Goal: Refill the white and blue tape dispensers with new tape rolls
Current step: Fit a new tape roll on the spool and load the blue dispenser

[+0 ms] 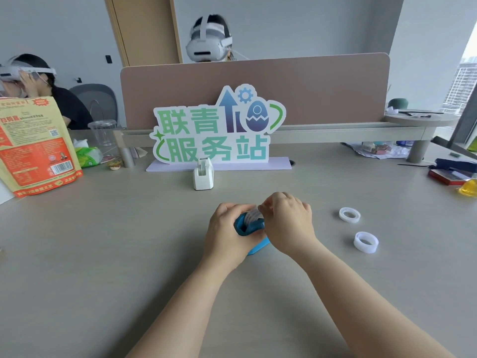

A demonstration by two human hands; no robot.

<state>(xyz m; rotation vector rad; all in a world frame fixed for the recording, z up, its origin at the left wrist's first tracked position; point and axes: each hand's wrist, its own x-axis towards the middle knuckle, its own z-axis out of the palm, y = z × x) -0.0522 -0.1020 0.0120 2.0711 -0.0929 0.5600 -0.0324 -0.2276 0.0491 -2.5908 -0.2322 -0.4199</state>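
Left hand (227, 229) wraps the blue dispenser (242, 227), right hand (287, 222) pinches the tape roll (251, 216), both mostly buried under fingers tbh.

The blue dispenser (242, 229) looks like smooth, matt plastic; the roll (251, 216) seated in it is milky, translucent film; the white dispenser (203, 177), at twelve o'clock from it, is glossier plastic; the far loose roll (349, 214) and near loose roll (366, 242), at three o'clock, are frosted, semi-clear tape; the desk (129, 241) is smooth matt grey laminate; the pouch (36, 146) at ten o'clock has a printed, faintly shiny skin; the divider (322, 83) looks like matt cloth.
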